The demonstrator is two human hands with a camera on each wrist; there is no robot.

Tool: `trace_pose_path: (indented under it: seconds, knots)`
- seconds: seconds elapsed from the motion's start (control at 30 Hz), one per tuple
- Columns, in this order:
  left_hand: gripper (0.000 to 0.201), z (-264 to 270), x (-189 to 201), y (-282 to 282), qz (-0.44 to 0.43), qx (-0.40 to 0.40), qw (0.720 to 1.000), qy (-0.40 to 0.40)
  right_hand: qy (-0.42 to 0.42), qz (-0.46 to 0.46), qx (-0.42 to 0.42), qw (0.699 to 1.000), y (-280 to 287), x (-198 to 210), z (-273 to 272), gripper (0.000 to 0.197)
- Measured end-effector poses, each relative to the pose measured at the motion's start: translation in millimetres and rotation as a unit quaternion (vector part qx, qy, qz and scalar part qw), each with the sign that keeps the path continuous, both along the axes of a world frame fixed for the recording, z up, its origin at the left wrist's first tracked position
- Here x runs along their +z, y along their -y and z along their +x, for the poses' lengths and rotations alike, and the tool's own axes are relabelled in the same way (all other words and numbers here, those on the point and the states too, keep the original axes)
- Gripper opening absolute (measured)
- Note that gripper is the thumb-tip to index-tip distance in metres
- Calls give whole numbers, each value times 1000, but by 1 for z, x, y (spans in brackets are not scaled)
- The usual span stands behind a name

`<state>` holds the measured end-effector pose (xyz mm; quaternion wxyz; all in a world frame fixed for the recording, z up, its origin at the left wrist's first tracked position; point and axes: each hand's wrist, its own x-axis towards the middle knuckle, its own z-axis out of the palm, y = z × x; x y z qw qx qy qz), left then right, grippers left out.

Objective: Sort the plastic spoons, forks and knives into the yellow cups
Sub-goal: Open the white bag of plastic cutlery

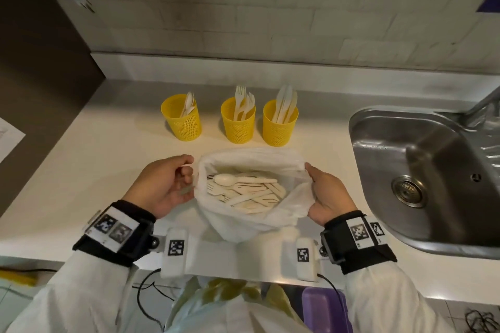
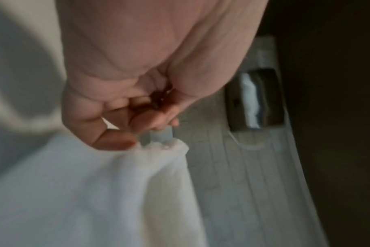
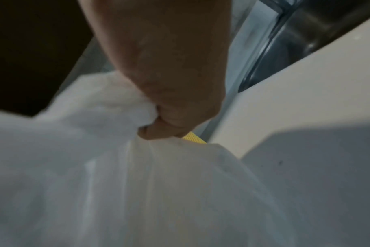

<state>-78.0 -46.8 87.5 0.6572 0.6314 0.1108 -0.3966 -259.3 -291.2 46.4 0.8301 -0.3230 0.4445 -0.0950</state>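
Observation:
Three yellow mesh cups stand in a row on the white counter: the left cup [image 1: 183, 118] holds spoons, the middle cup [image 1: 238, 121] forks, the right cup [image 1: 280, 124] knives. In front of them sits a white plastic bag [image 1: 251, 220] with its mouth held wide, full of cream plastic cutlery [image 1: 249, 194]; a spoon [image 1: 226, 179] lies on top. My left hand [image 1: 186, 177] pinches the bag's left rim [image 2: 167, 147]. My right hand [image 1: 311, 178] grips the right rim [image 3: 137, 110], bunched in its fingers.
A steel sink [image 1: 422, 170] fills the counter's right side, its tap at the far right. A tiled wall runs behind the cups. A dark panel [image 1: 35, 76] stands at the left. A sheet of paper [image 1: 8, 138] lies at the left edge.

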Motion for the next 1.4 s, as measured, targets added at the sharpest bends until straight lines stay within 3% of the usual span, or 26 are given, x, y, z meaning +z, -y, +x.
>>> trace_pose_path:
  seconds: [0.07, 0.13, 0.17, 0.2, 0.23, 0.27, 0.33, 0.37, 0.43, 0.47, 0.5, 0.53, 0.57, 0.63, 0.67, 0.73, 0.8, 0.87, 0.93, 0.97, 1.07, 1.17, 1.2, 1.27, 1.33, 1.4]
  knots:
    - [39, -9, 0, 1, 114, -97, 974, 172, -18, -48, 12, 999, -2, 1, 1, 35]
    - [33, -15, -6, 2, 231, -203, 874, 376, -16, -86, 23, 996, -6, 6, 2, 34]
    - [29, -16, -9, 2, 257, -219, 836, 434, -20, -114, 31, 993, -6, 7, 3, 31]
    - [31, -14, -13, 3, 266, -213, 818, 464, -36, -165, 38, 985, -6, 9, 3, 27]
    - [32, -11, -17, 3, 265, -200, 818, 470, -51, -232, 51, 970, -5, 13, 3, 24]
    - [30, -7, -21, 4, 245, -174, 841, 450, -62, -310, 66, 946, -4, 16, 2, 21]
    - [17, 0, -24, 6, 144, -95, 921, 348, -72, -461, 131, 875, -1, 20, -4, 23]
    - [14, 1, -24, 6, 103, -69, 946, 300, -74, -532, 169, 826, 2, 20, -6, 27]
    - [21, 3, -23, 6, 77, -74, 956, 274, -85, -634, 224, 736, 7, 18, -7, 18]
    - [25, 5, -22, 7, 77, -81, 956, 272, -90, -654, 232, 714, 10, 17, -7, 15]
    - [29, 7, -20, 8, 74, -83, 960, 257, -91, -653, 230, 716, 13, 16, -7, 19]
    - [30, 10, -20, 8, 51, -72, 974, 209, -86, -622, 219, 747, 16, 13, -6, 26]
    - [32, 11, -22, 9, -1, -54, 991, 121, -75, -558, 206, 800, 15, 16, -5, 33]
    - [42, 9, -27, 10, -93, -45, 992, -72, -52, -357, 167, 917, 9, 17, 0, 37]
    - [46, 5, -29, 11, -105, -59, 986, -117, -63, -288, 151, 944, 7, 13, 3, 38]
    - [51, 1, -33, 14, -77, -79, 990, -89, -109, -278, 159, 941, 5, 6, 7, 43]
    - [53, -3, -31, 15, 47, -88, 994, 37, -127, -330, 183, 917, 3, 4, 5, 43]
    - [55, -4, -27, 8, 199, -131, 954, 185, -142, -370, 198, 897, 5, 4, -4, 44]
    - [58, -5, -25, 0, 279, -181, 912, 239, -190, -400, 214, 871, 10, 0, -16, 58]
    - [53, -6, -26, -3, 285, -189, 909, 239, -203, -398, 222, 867, 10, 0, -20, 56]
    - [25, -12, -28, -10, 231, -163, 931, 230, -170, -357, 227, 890, 4, 0, -25, 29]
    - [9, -17, -26, -13, 145, -110, 962, 202, -58, -236, 143, 959, -2, 5, -25, 9]
    - [11, -18, -25, -12, 118, -86, 973, 178, -14, -160, 115, 980, -2, 5, -25, 14]
    - [19, -17, -26, -13, 74, -22, 992, 101, 68, -5, 70, 995, -1, 5, -26, 28]
    - [34, -15, -31, -16, -17, 37, 999, -24, 124, 117, 16, 985, -1, 0, -28, 45]
    - [52, -16, -38, -18, -87, 72, 986, -126, 145, 185, -36, 971, -5, -10, -30, 50]
